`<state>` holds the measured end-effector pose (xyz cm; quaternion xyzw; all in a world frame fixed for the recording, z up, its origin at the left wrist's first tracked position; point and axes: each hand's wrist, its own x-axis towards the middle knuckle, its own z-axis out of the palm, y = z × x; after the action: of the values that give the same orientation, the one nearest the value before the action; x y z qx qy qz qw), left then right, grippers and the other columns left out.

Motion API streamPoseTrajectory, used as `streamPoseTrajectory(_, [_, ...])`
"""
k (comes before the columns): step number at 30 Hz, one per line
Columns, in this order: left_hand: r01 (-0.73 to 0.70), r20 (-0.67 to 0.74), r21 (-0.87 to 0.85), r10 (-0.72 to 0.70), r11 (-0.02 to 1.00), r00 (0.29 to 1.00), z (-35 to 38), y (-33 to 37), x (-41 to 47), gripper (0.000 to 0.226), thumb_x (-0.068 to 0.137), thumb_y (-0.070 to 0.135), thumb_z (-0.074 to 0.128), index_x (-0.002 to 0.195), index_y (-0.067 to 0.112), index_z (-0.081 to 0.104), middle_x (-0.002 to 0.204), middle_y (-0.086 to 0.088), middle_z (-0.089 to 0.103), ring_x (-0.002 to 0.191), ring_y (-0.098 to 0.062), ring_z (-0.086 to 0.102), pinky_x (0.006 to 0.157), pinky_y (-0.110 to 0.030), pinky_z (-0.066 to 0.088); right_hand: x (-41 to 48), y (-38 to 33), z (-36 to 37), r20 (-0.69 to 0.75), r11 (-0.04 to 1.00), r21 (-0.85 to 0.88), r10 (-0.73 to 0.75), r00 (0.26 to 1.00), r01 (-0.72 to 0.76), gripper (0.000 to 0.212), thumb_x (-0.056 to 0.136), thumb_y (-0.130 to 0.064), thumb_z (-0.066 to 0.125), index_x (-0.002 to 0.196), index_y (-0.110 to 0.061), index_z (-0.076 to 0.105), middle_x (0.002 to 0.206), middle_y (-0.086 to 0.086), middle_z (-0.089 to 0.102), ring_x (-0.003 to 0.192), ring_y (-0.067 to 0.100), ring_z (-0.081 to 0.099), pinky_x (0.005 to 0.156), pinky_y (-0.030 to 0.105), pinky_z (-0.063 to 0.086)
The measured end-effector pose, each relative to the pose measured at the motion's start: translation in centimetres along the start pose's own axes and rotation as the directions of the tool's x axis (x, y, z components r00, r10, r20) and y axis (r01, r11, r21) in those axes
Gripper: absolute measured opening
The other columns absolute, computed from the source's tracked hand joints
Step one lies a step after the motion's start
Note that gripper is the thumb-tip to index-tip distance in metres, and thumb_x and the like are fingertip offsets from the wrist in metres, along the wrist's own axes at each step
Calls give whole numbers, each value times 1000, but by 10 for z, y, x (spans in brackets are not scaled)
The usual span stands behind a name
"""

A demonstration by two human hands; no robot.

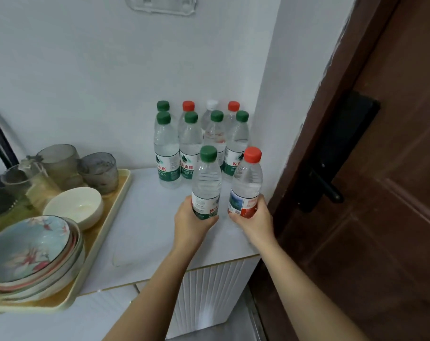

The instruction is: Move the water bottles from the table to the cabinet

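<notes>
Since the left hand (191,222) wraps the green-cap bottle (206,183) and the right hand (253,220) the red-cap bottle (247,185) low on the labels, both sit upright at the cabinet top (145,217), just before the corner cluster (199,143), likely starting the next row.

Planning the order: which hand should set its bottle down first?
Left, likely: the left hand grips the green-capped clear plastic bottle over bare white cabinet top; the right hand with the red-capped clear plastic bottle crowds the white wall.
</notes>
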<state>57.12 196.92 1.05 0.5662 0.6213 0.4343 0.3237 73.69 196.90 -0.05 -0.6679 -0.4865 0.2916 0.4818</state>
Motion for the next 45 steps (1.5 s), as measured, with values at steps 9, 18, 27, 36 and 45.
streamPoseTrajectory(9, [32, -18, -66, -34, 997, 999, 26, 0, 34, 64, 64, 20, 87, 119, 18, 53, 105, 8, 64, 93, -12, 61, 74, -21, 44, 45, 6, 6, 39, 999, 40, -19, 999, 18, 68, 65, -24, 90, 113, -31, 41, 97, -21, 60, 89, 2, 63, 72, 19, 49])
streamPoseTrajectory(18, [12, -8, -58, -12, 998, 1000, 50, 8, 73, 60, 66, 13, 86, 119, 17, 57, 109, 6, 66, 92, -5, 56, 64, -3, 38, 86, 9, 12, 143, 997, 70, -41, 989, 32, 57, 72, -18, 86, 116, -25, 50, 105, -12, 67, 96, 8, 66, 77, 20, 50])
streamPoseTrajectory(27, [27, 6, -23, -26, 999, 1000, 57, 6, 89, 62, 68, 11, 85, 122, 14, 54, 112, 3, 66, 93, -8, 57, 71, -9, 37, 106, 7, 13, 250, 994, 103, -50, 967, 25, 60, 77, -10, 83, 122, -20, 46, 111, -9, 65, 95, -10, 62, 74, 8, 49])
streamPoseTrajectory(36, [54, -48, 27, -52, 998, 997, 57, 9, 73, 72, 68, 19, 87, 129, 14, 49, 124, -3, 64, 113, -19, 59, 82, -18, 39, 96, 2, 6, 279, 994, 102, -59, 959, 31, 70, 76, -8, 83, 132, -12, 41, 124, 1, 62, 112, 14, 62, 81, 8, 46])
streamPoseTrajectory(45, [-39, -24, 711, 80, 703, 996, 34, 6, -40, 82, 93, 59, 39, 154, 11, 11, 161, -14, 10, 148, -33, 5, 118, -47, 7, 5, 12, -43, 423, 764, -537, -122, 898, 357, 86, 95, -53, 51, 157, -29, -4, 166, 5, -7, 151, 31, -12, 119, 59, 0])
